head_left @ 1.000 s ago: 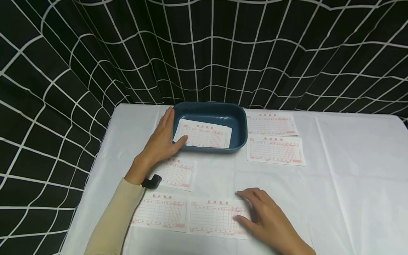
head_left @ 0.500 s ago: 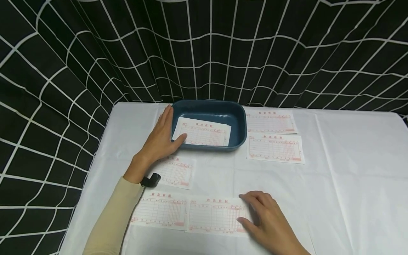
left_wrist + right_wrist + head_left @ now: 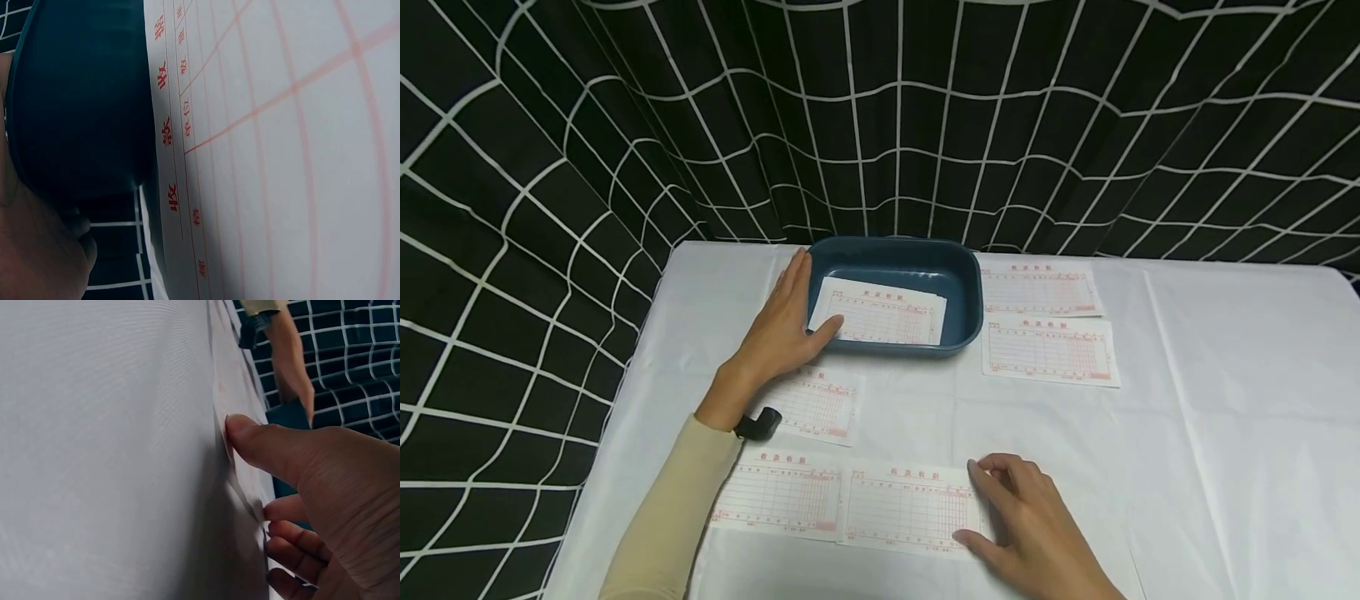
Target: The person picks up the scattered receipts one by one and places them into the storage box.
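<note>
Head view: here's the near slip [image 3: 901, 510], long side left-right, right end touching the closer right hand [image 3: 1032, 527], thumb and forefinger wide.

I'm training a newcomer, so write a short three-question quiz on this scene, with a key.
1. Which grip touches the blue tub?
2. Choose one: the paper beside the right grip is printed in A) green, B) red, C) black.
3. True or false: every paper in view lies inside the blue tub.

Key:
1. The left grip.
2. B.
3. False; several lie on the white cloth.
</note>
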Available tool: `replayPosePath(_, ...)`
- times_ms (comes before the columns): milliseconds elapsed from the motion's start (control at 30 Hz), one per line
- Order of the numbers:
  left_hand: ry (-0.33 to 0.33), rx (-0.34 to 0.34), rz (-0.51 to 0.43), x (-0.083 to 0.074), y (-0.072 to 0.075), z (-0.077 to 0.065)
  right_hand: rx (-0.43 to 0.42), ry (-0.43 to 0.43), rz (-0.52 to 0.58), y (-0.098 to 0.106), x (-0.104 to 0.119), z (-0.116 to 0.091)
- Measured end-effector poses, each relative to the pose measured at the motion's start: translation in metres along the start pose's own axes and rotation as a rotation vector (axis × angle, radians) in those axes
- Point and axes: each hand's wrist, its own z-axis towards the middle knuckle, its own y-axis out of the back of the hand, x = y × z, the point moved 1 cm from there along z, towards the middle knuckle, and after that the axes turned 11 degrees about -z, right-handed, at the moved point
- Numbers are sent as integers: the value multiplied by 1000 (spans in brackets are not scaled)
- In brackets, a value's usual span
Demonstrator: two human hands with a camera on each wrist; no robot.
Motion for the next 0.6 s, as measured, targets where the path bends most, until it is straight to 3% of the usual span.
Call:
replayPosePath(433, -9, -3, -12, 2, 1, -1, -3, -34, -38, 3, 10, 0)
replayPosePath(600, -16, -1, -8, 1, 0, 0, 48, -97, -18, 4, 11, 1)
